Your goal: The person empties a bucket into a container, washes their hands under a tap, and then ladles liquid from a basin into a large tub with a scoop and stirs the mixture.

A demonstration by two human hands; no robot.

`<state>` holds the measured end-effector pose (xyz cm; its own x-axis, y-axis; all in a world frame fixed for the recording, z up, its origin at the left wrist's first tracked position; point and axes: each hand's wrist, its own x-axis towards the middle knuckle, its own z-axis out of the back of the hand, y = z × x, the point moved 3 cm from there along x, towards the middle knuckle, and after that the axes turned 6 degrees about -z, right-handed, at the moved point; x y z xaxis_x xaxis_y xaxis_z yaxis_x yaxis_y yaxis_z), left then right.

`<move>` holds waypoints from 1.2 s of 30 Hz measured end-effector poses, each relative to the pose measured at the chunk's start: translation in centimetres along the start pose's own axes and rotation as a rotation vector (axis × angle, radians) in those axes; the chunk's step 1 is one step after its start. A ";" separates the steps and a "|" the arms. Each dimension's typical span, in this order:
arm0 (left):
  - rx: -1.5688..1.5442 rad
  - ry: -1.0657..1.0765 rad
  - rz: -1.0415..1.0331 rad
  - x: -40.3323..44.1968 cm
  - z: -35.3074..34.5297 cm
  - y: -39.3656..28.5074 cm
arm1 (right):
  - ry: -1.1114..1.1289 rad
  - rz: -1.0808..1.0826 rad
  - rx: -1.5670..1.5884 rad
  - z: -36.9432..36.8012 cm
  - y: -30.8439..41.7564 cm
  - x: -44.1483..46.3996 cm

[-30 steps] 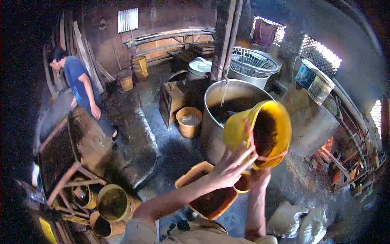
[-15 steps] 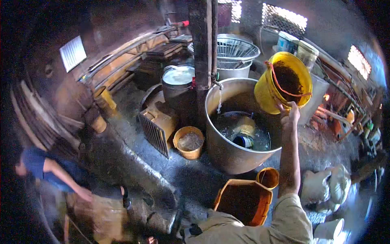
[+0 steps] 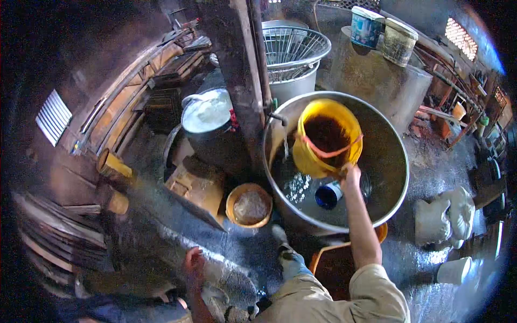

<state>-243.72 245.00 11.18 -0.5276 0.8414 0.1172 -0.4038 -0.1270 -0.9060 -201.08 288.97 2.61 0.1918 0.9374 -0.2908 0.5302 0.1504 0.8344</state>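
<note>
My right hand (image 3: 350, 175) is closed on the near edge of a yellow bucket (image 3: 311, 159), whose inside is dark and stained and which has a reddish handle. The bucket tilts over a large metal vat (image 3: 396, 210), its mouth facing up and toward me. Water runs from a tap (image 3: 278, 117) at the vat's left rim. Inside the vat, a small blue-and-white container (image 3: 329, 195) lies on its side in the water. My left hand (image 3: 195, 261), slightly blurred, is raised at lower left with its fingers loosely apart and nothing visible in it.
An orange-brown basin (image 3: 249, 205) stands left of the vat, with a lidded drum (image 3: 207, 111) behind it. A wooden post (image 3: 245, 64) rises at the vat's left. White sacks (image 3: 444, 218) and a white bucket (image 3: 454, 270) are at right. A person in blue (image 3: 124, 309) is at lower left.
My right hand has brought the yellow bucket left and down, over the vat's middle. My left hand has come up into view. The camera view has shifted.
</note>
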 end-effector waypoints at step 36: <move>-0.893 0.146 1.086 47.9 -62.4 14.8 | 0.826 0.021 -0.278 -23.3 -6.1 10.3</move>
<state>-228.34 316.19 -22.01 -0.1623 0.5938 -0.7881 0.7790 -0.4132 -0.4717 -221.60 304.99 5.45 -0.5180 0.8526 0.0685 0.2915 0.1007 0.9512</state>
